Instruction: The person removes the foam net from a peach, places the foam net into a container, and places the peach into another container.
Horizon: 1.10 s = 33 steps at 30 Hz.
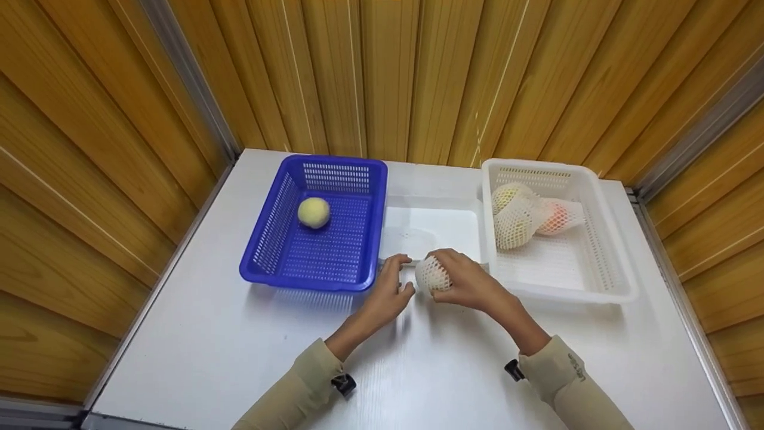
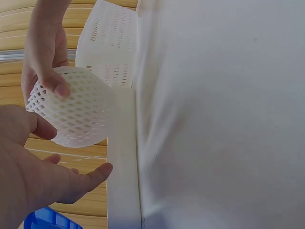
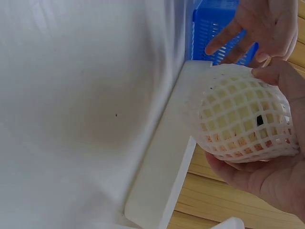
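Note:
Above the front edge of a shallow white tray, my right hand grips a round, pale-yellow fruit in a white foam net. In the right wrist view the thumb and fingers curve round the netted fruit, which shows reddish patches and a dark spot through the mesh. My left hand is just left of it, fingers apart and loosely bent, holding nothing. In the left wrist view a small gap shows between the left fingertips and the net.
On the left stands a blue basket with one bare pale-yellow round fruit. A white basket on the right holds yellowish netted fruits and a reddish netted one. Wood-patterned walls enclose the white table.

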Tool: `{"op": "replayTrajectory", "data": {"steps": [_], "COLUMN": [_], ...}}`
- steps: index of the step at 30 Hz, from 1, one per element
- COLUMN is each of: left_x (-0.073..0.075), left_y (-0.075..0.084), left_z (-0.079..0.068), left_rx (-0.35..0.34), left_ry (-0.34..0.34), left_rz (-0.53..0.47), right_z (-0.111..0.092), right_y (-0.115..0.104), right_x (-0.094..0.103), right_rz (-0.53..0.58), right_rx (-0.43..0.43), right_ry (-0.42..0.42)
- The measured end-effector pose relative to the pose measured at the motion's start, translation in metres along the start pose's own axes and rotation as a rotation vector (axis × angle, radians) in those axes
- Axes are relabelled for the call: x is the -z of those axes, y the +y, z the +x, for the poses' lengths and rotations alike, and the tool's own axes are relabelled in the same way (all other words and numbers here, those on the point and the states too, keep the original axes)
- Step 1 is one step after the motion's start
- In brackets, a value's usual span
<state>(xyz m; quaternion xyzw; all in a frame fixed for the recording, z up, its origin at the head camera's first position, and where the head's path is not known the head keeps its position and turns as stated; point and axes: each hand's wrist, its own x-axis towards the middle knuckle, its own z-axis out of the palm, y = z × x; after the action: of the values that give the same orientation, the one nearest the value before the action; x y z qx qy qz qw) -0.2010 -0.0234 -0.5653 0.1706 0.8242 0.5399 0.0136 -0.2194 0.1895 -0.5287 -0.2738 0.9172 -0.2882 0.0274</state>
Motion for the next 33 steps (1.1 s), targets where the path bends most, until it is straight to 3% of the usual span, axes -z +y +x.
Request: {"op": "replayTrajectory", "data": {"steps": [9,18,26,33], "left_x": [0.004,0.004,0.004,0.006], "left_y": [0.000,-0.004,-0.007,-0.009], "left_z": [-0.005,-0.007,-0.006,-0.008], "left_rx": [-0.078,-0.106,-0.085,-0.091], "left_ry": [-0.016,-0.017,-0.018,-0.041], "left_rz": [0.172,0.190,0.221,0.202], "right_z": [0.001,0.002,0.009,0.004], "right_y": [0.009,0.015,0.009,0.001], "right_x": [-0.024,-0.041,-0.041,-0.029], "right_rz": [-0.032,-0.075,-0.102,-0.150], "right_rx": [0.030,0.038,0.035,0.051], "right_ry": [-0.010,-0.032,-0.076,-0.052]}}
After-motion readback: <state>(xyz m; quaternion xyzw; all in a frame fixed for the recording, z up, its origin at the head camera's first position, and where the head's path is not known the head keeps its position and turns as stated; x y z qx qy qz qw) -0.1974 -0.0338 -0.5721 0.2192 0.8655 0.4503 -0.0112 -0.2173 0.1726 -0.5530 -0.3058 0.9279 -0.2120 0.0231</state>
